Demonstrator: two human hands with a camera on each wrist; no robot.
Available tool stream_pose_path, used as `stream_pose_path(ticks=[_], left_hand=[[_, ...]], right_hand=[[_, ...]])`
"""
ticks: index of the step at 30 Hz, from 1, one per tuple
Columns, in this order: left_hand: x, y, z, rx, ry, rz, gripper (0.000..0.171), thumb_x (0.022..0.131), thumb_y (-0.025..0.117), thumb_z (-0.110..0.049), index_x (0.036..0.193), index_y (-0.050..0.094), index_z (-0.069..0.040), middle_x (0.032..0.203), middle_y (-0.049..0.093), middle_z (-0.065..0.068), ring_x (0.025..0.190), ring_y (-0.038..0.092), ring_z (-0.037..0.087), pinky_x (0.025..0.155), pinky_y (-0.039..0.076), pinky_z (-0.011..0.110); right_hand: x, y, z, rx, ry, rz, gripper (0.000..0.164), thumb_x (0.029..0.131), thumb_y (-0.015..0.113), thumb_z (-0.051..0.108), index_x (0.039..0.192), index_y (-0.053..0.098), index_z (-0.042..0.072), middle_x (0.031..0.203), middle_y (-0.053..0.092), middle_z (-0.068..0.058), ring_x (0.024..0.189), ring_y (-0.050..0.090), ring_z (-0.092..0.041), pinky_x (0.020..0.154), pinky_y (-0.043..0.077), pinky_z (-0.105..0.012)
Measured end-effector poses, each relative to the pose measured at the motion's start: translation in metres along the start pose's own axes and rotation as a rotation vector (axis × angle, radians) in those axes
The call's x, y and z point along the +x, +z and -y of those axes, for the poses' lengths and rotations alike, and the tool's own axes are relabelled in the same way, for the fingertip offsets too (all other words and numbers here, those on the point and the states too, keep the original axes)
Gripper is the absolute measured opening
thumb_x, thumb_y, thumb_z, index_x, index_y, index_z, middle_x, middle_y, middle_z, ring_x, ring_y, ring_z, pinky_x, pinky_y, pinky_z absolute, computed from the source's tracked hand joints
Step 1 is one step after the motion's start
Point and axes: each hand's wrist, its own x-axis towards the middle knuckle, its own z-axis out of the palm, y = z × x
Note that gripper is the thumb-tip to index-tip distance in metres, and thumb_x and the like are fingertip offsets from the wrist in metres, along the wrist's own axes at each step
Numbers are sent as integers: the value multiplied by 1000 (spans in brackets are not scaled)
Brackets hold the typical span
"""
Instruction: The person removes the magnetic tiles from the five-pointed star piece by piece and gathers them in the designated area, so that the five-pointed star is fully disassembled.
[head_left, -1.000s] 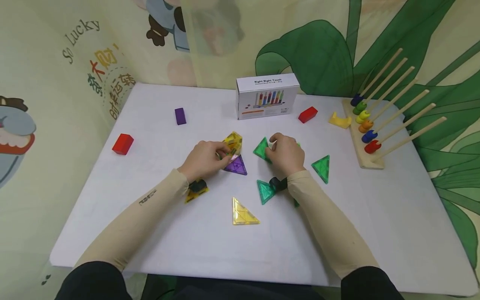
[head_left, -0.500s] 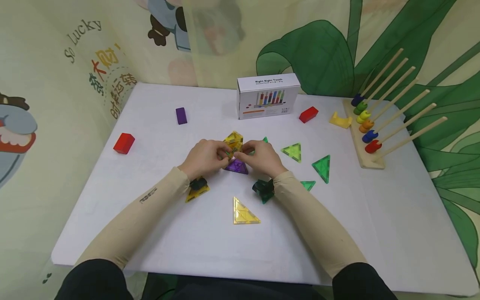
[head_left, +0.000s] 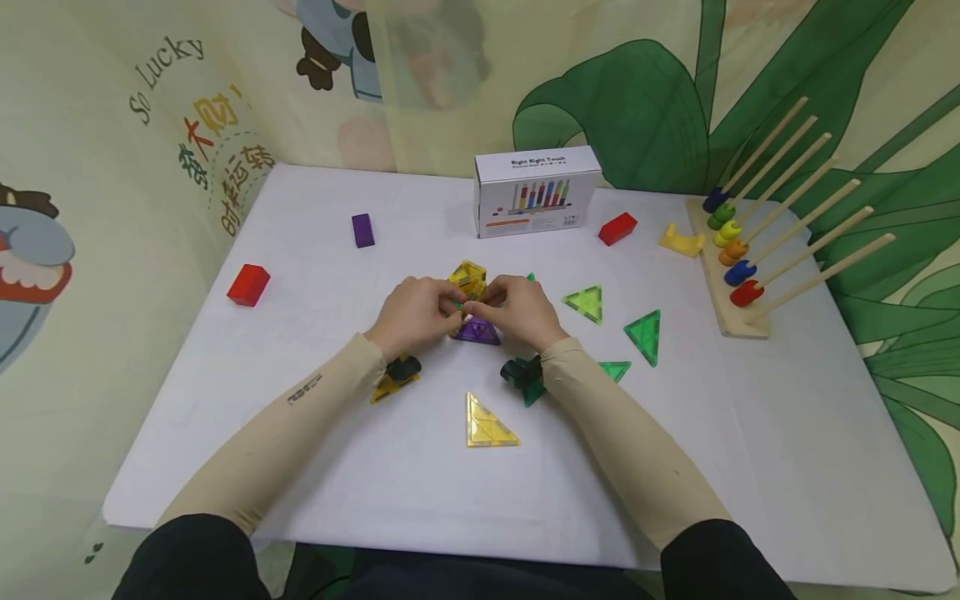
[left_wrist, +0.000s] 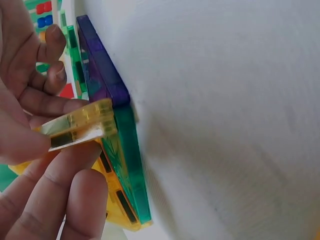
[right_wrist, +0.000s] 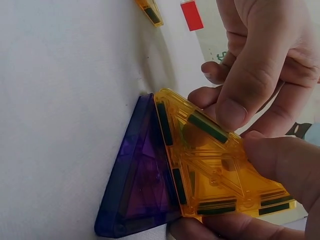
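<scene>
Both hands meet at a small build of see-through magnetic tiles in the middle of the table. My left hand (head_left: 415,315) pinches a yellow magnetic tile (left_wrist: 82,122) between thumb and fingers. From the right, my right hand (head_left: 522,312) grips the yellow tile's lower edge, its thumb (right_wrist: 285,155) in front and a finger beneath. A purple triangular tile (right_wrist: 145,175) leans against the yellow one, its base on the table. In the left wrist view a green tile (left_wrist: 131,160) adjoins the purple one. The fingers partly hide the build in the head view.
Loose green triangles (head_left: 643,337) lie to the right, a yellow triangle (head_left: 486,423) in front. Behind stand a white box (head_left: 536,196) and red blocks (head_left: 617,228). A wooden peg stand (head_left: 731,275) with coloured beads is at the right; a purple block (head_left: 362,231) lies back left.
My right hand has moved left from the green triangles to the build, uncovering a lime triangle. The purple tile has shifted slightly right. My left hand stays at the build.
</scene>
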Motion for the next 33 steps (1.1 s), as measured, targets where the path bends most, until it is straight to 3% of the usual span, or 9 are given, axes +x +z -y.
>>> stream_pose_path(ticks=[15,33], left_hand=[[-4,6,-6,52,-29,-78,29,86,74,-22,113,79,-11,84,80,-1,68,70,13,59,50,26],[-3,8,-9,68,-30,-97,26,85,74,-21,108,80,-11,82,80,0,64,69,12,56,49,24]], right_hand=[[4,-3,1,-65,-48,-11,41,91,77,48,106,77,10,101,79,-6,96,71,-23,84,58,-40],[5,-5,1,-142,-86,-24,36,90,77,47,103,80,13,100,79,-3,95,71,-22,79,58,-38]])
